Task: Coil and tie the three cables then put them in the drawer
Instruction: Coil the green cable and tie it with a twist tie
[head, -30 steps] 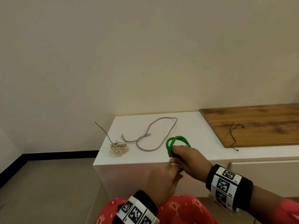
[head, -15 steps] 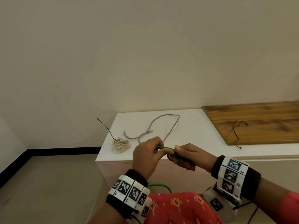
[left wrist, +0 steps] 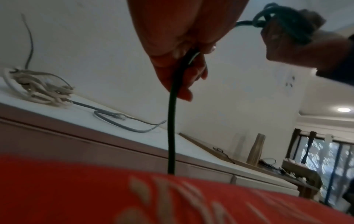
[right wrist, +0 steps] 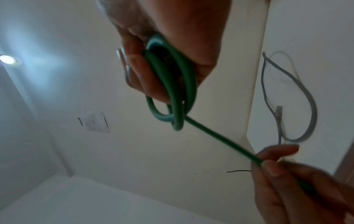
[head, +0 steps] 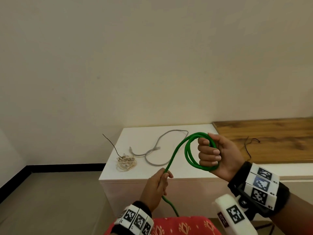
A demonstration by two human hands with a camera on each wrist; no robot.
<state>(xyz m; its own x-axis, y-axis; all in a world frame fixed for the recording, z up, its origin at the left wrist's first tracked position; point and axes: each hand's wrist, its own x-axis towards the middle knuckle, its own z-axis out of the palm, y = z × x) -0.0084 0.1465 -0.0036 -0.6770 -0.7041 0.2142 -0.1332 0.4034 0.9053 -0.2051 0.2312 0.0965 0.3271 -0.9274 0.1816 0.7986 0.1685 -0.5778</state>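
My right hand [head: 211, 154] grips a coil of green cable [head: 188, 153] [right wrist: 172, 84], raised above the white cabinet top [head: 186, 170]. From the coil a straight run of the green cable slants down to my left hand [head: 162, 177] [left wrist: 184, 71], which pinches it; the free end hangs below toward my lap. A grey cable [head: 157, 150] [right wrist: 310, 109] lies loose on the cabinet top. A cream cable [head: 126, 162] [left wrist: 38, 89] sits bundled at the cabinet's left end, a thin black wire sticking up from it.
A wooden board [head: 271, 138] covers the cabinet top to the right, with a thin black wire [head: 247, 146] lying on it. Drawer fronts [left wrist: 210, 171] run below the top. Bare floor and a dark skirting lie to the left.
My right hand has lifted the green coil up and to the right. My left hand has slid down along the cable, drawing a straight length out between the hands.
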